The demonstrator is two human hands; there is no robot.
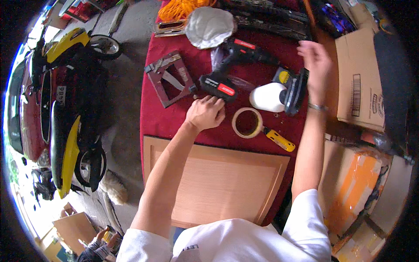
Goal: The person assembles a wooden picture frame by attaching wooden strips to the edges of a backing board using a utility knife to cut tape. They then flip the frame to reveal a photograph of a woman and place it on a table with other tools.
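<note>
My left hand [205, 113] rests on the dark red cloth [159, 124] with its fingers curled under; anything inside them is hidden. Just beyond its knuckles lies a black cordless drill [222, 72] with red labels. To its left is a dark red, frame-shaped tool [172, 79] with a metal lever. My right hand [317, 61] is raised at the cloth's right edge, slightly blurred, its fingers stretched out and nothing seen in them. Below it lies a white bottle [267, 97] with a black spray head. A tape roll [235, 126] and a yellow-handled tool [280, 140] lie nearer me.
A framed wooden panel [227, 183] covers the near part of the table. A round white cloth pad [209, 27] and orange cord [183, 9] lie at the far end. Cardboard boxes [360, 83] line the right side. A yellow and black motorbike [65, 148] stands on the left.
</note>
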